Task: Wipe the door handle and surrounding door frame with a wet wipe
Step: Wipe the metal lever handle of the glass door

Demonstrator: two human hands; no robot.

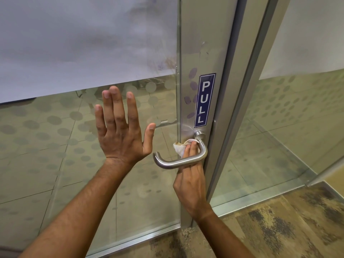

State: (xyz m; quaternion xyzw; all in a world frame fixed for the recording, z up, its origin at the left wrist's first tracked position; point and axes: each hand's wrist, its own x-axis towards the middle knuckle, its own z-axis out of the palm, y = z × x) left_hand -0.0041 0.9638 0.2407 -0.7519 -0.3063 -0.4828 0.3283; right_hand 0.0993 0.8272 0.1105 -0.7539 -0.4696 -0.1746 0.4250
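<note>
Left hand (121, 131) flat, fingers spread, on glass (93, 164); right hand (189, 181) fingers straight, wipe (181, 146) against frame behind handle (178, 162).

Right hand (189, 181) fingers (192, 148) partly behind door handle (178, 161), wet wipe (183, 146) mostly covered (bunched)
</note>
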